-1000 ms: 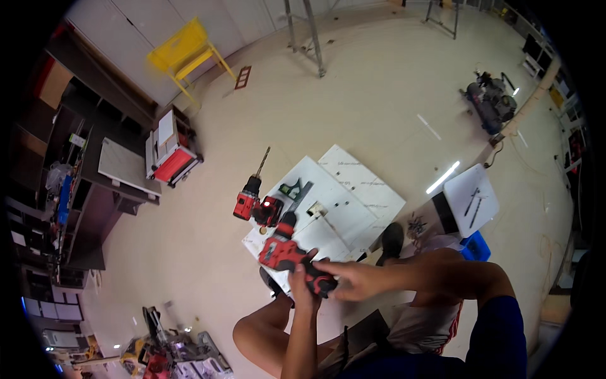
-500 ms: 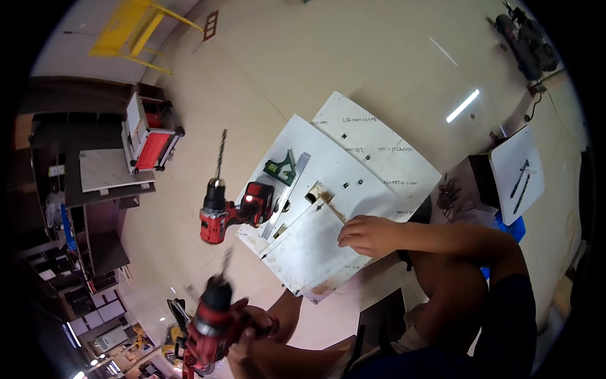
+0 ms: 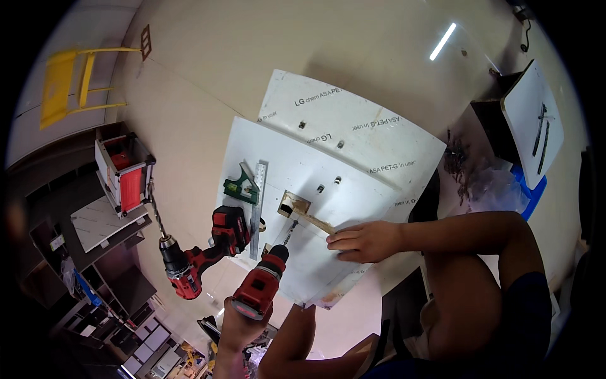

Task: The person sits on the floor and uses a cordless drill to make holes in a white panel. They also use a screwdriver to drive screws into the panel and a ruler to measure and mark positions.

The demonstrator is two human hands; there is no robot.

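The board (image 3: 247, 144) now has the drill (image 3: 258, 285) over its near-left edge, swung in from outside, clasped by the left hand (image 3: 238, 323); the right hand (image 3: 371, 242) lies over its near-right edge, grip unclear; the bit (image 3: 290, 234) seems placed for use

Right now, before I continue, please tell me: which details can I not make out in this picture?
In the head view:
- Left hand: the held red drill hides most of its fingers.
- Drill bit: its tip is too small to tell whether it touches the white board.
- Blue bin: clear plastic partly covers it, so its contents are unclear.
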